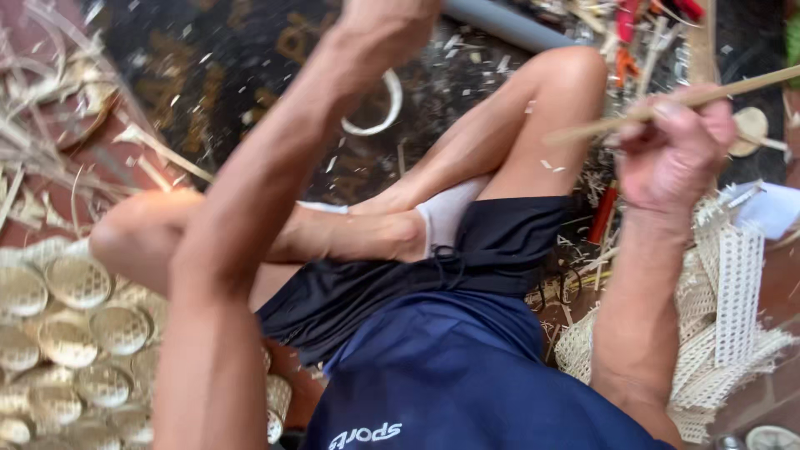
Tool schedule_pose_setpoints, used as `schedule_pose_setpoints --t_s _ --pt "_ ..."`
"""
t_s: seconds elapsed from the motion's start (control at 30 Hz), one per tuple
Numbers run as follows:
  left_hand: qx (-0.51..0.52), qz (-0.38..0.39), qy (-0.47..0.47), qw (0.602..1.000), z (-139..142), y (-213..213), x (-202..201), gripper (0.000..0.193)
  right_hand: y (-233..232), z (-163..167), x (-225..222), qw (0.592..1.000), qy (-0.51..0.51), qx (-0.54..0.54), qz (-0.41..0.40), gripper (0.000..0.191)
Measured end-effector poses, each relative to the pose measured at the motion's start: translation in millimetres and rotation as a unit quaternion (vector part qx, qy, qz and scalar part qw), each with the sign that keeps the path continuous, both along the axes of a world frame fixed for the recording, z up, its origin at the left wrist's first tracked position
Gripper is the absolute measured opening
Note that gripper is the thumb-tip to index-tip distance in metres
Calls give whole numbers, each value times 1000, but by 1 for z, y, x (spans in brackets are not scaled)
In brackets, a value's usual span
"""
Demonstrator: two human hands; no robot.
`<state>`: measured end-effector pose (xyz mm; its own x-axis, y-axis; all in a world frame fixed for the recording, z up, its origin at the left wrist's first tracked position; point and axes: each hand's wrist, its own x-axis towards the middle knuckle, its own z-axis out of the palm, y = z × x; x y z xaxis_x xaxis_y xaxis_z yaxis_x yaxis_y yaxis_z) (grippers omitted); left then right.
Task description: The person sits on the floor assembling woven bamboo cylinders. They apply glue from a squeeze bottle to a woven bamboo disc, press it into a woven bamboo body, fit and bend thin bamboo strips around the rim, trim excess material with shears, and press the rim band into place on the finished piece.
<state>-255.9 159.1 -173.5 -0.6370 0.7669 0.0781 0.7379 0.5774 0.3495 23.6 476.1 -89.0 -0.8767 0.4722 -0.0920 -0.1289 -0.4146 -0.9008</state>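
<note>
Hands apart: my right hand [675,150] grips a thin bamboo stick [667,104] over woven strips [733,308], while my left is out of view.

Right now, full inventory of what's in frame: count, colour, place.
bamboo stick: one, pale tan, upper right, held in the right hand
woven round discs: many, straw-gold, piled at lower left
woven lattice strips: several, cream, heaped at right edge
ring: one, whitish, on the dark floor at top centre
grey pipe: one, grey, top centre
loose bamboo slivers: many, pale, upper left
shavings: scattered, pale, over the floor
red-handled tools: count unclear, red and orange, top right
shorts: one pair, black, centre
shirt: one, navy, bottom centre
legs: two, bare, crossed at centre
left hand: raised at top edge, mostly cut off
right hand: closed around the stick
</note>
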Motion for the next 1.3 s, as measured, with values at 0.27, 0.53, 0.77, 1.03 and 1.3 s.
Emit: schedule_pose_setpoints --t_s 0.27,0.53,0.77,1.03,1.3 --pt "84 -49 209 973 -45 132 31 14 -41 31 -6 992 58 -53 -98 13" --pt "254 36 -260 931 105 32 78 49 -78 22 -21 984 131 -19 -116 19" --pt "522 182 -514 656 145 -3 179 48 -136 33 -20 984 153 82 -32 23" --pt "608 202 -511 573 116 -43 190 53 -112 46 46 961 144 225 -64 22" --pt "638 135 -597 467 119 -67 212 54 -53 19 147 981 39 178 -60 24"
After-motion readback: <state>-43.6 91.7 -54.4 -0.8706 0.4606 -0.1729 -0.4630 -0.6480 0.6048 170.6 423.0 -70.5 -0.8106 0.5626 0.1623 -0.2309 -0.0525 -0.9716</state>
